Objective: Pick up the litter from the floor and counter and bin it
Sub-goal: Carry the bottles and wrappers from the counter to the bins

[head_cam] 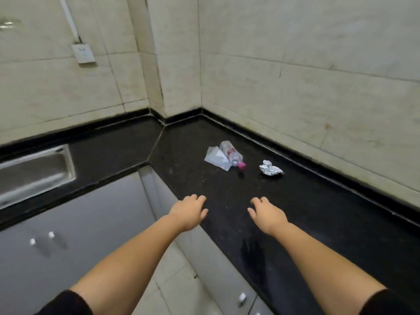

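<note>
On the black counter [295, 201] near the corner lies a clear plastic bottle [231, 153] with a pink cap, on its side. A flat clear wrapper [214, 158] sits half under it on the left. A crumpled foil ball [270, 171] rests to the right of the bottle. My left hand [189, 210] hovers at the counter's front edge, fingers loosely apart, holding nothing. My right hand [267, 214] hovers over the counter, also holding nothing. Both hands are well short of the litter.
The L-shaped counter meets beige tiled walls [295, 64]. A steel sink [34, 171] is set in at the left. A wall socket [83, 53] hangs above it. Cabinet doors with small white knobs [242, 297] stand below the counter, with light floor tiles [172, 280] between them.
</note>
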Demonstrator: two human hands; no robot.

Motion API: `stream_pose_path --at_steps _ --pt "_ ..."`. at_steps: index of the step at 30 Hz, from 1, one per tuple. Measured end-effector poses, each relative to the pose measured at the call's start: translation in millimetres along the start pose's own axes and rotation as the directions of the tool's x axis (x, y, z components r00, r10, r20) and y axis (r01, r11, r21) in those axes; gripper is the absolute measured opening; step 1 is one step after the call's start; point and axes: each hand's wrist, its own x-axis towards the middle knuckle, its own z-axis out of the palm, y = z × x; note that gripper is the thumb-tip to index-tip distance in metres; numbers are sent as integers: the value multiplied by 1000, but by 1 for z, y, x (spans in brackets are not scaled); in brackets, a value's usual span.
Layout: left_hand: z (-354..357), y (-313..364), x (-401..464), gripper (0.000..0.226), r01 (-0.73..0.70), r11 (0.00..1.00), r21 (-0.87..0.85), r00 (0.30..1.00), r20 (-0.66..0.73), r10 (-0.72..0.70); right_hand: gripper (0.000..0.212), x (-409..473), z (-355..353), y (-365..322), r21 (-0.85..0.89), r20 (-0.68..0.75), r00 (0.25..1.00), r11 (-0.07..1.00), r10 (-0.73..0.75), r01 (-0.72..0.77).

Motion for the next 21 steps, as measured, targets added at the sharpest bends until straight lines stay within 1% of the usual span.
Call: stream_pose_path --at_steps 5,8,11,15,17,19,21 --pt "-4 -16 69 46 -101 995 11 993 60 100 38 37 10 1 16 33 992 992 122 -122" --pt "0 -18 111 46 -147 989 17 984 106 144 39 69 7 11 27 26 985 985 170 -171" --pt "-2 -17 159 47 -177 984 8 977 122 175 40 114 -2 27 57 -9 977 976 212 -211" --pt "-8 -14 232 50 -175 985 12 976 133 172 46 186 -16 56 168 -105 950 947 295 -275" --pt "-9 -14 272 53 -164 986 14 981 111 162 52 218 -19 70 178 -158 931 937 328 -300" --pt "-5 -12 308 60 -141 990 -15 986 82 142 60 245 -17 84 160 -149 920 927 361 -338" --pt "1 -10 339 71 -105 994 -39 991 79 108 67 267 -11 96 137 -96 921 921 378 -364"
